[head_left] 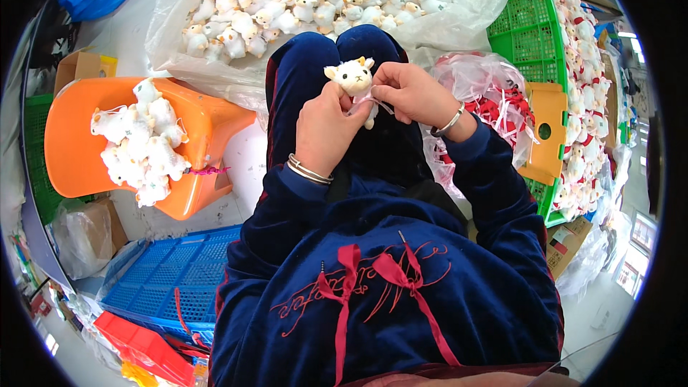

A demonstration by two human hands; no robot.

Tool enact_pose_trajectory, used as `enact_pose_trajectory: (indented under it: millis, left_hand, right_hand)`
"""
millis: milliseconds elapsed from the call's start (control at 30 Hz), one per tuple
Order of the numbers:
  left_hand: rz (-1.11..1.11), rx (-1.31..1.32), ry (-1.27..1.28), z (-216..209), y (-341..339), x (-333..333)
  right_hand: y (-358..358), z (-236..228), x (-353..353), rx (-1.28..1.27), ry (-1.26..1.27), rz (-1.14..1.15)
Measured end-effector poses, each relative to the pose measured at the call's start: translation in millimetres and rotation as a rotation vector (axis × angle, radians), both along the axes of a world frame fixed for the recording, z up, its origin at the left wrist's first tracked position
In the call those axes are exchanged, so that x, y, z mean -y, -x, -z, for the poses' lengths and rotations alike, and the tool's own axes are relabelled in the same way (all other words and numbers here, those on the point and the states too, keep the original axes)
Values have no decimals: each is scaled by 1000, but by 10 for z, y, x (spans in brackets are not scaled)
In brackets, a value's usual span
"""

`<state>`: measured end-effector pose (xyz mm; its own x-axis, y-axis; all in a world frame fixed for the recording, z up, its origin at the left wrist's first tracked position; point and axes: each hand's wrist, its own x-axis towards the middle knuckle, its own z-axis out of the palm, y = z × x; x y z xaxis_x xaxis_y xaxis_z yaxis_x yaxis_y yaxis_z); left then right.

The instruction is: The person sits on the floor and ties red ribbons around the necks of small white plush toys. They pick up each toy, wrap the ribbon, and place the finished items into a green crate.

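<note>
Over my knees I hold a small white plush lamb (352,77), upright and facing me, with dark eyes and tan ears. The fingers of my left hand (322,127) are closed around its body from the left. A pale pinkish ribbon (364,96) lies at its neck. On the right side, my right hand (417,94) pinches the ribbon close to the neck, thumb and forefinger together. My fingers hide much of the lamb's body and part of the ribbon.
Beyond my knees a clear plastic sheet (168,25) bears many plush lambs (304,3). An orange stool (68,136) at left holds a pile of them. At right are a bag of red and white ribbons (494,107) and a green crate (527,21). A blue crate (172,279) stands lower left.
</note>
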<state>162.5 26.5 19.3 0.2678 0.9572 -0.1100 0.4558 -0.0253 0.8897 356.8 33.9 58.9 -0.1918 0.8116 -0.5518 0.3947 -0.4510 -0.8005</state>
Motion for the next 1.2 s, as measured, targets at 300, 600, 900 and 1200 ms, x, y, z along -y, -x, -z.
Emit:
enact_pose_trajectory:
  millis: [300, 600, 900, 1200]
  left_hand:
    - [-23, 174, -125, 116, -12, 73]
    - [21, 202, -148, 204, 74, -1]
    - [-29, 413, 123, 252, 147, 112]
    - [-80, 572, 356, 145, 179, 18]
  right_hand:
    - [156, 84, 159, -5, -48, 177]
    - [303, 223, 312, -10, -284, 311]
    - [308, 532, 422, -368, -258, 484]
    - [202, 430, 370, -572, -108, 516]
